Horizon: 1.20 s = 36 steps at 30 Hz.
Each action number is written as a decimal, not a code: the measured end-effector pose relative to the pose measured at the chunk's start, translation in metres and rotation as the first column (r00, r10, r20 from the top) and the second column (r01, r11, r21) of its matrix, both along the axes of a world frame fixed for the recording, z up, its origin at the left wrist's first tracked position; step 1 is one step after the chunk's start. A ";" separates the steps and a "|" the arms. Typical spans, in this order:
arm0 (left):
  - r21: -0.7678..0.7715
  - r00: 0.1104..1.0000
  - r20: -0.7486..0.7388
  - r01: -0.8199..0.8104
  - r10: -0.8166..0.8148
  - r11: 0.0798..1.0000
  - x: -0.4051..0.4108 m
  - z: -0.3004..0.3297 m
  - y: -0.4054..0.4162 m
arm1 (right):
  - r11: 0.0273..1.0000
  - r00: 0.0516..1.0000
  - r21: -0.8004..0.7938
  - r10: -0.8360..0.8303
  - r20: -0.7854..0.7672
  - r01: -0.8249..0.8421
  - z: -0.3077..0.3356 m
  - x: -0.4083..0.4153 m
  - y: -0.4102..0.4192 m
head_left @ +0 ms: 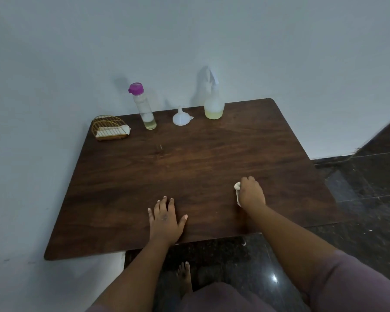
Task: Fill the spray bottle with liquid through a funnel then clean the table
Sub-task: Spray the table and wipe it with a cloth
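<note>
Left hand (166, 218) flat, fingers spread, at near edge of dark wooden bench (189, 158), right hand (251, 191) gripping crumpled white cloth (237, 190) toward near-right corner, clear spray bottle with yellowish liquid (214, 102) and small white plastic funnel (181, 117) along far edge.

Most of the white cloth (237, 192) is hidden under the right hand (252, 192); both upper arms are cut off by the bottom edge.
</note>
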<state>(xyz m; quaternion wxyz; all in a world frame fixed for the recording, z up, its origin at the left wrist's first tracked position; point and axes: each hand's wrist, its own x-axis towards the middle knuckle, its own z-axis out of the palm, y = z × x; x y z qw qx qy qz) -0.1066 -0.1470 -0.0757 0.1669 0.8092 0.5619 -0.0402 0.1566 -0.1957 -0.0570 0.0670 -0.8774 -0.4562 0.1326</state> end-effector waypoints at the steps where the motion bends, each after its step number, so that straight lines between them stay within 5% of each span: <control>1: -0.016 0.999 0.022 -0.034 0.034 0.999 -0.003 0.001 0.001 | 1.000 1.000 0.026 0.009 -0.022 -0.009 -0.004 -0.011 0.003; 4: -0.037 0.989 0.096 -0.107 0.111 0.994 -0.011 0.002 0.003 | 0.912 0.910 0.055 0.410 -0.065 -0.407 -0.016 -0.070 -0.002; 8: -0.033 0.987 0.089 -0.132 0.135 0.991 -0.020 0.002 0.004 | 0.475 0.468 0.000 0.867 -0.169 -0.880 -0.025 -0.139 -0.016; 9: -0.032 0.988 0.082 -0.129 0.132 0.991 -0.023 0.002 0.004 | 0.445 0.439 0.009 0.886 -0.150 -0.895 -0.027 -0.139 -0.013; 12: -0.030 0.990 0.051 -0.131 0.132 0.991 -0.031 0.001 0.004 | 0.755 0.752 0.103 0.655 -0.078 -0.647 -0.024 -0.098 0.008; 14: -0.049 0.986 0.002 -0.168 0.168 0.985 -0.035 -0.001 0.000 | 0.959 0.954 0.052 0.284 -0.092 -0.280 -0.019 -0.051 0.015; 16: -0.105 0.959 -0.048 -0.283 0.280 0.953 -0.038 -0.002 -0.002 | 0.999 1.000 -0.020 0.027 0.014 -0.026 -0.016 -0.012 0.017; 18: -0.175 0.916 -0.081 -0.402 0.394 0.899 -0.043 -0.002 0.003 | 0.998 0.996 -0.044 -0.047 0.071 0.050 -0.012 -0.007 0.020; 21: -0.222 0.919 -0.130 -0.393 0.372 0.893 -0.049 0.000 0.010 | 0.976 0.976 0.002 0.220 0.003 -0.220 -0.019 -0.061 0.024; 25: -0.339 0.945 -0.172 -0.321 0.277 0.884 -0.060 0.006 0.020 | 0.618 0.622 0.164 0.782 -0.034 -0.769 -0.029 -0.149 0.022; 26: -0.366 0.950 -0.187 -0.305 0.252 0.879 -0.064 0.007 0.023 | 0.487 0.487 0.142 0.873 -0.034 -0.862 -0.029 -0.156 0.026; 28: -0.400 0.953 -0.214 -0.284 0.213 0.871 -0.068 0.009 0.027 | 0.371 0.373 0.044 0.926 0.063 -0.928 -0.029 -0.147 0.048; 32: -0.419 0.951 -0.246 -0.277 0.186 0.865 -0.067 0.008 0.027 | 0.897 0.907 0.158 0.421 -0.013 -0.414 -0.020 -0.086 0.085; 34: -0.419 0.951 -0.248 -0.276 0.183 0.865 -0.067 0.008 0.026 | 0.987 0.993 0.138 0.094 -0.072 -0.083 -0.017 -0.058 0.089; 36: -0.419 0.953 -0.251 -0.264 0.168 0.869 -0.067 0.008 0.026 | 0.990 0.998 0.135 -0.019 -0.058 0.027 -0.019 -0.061 0.086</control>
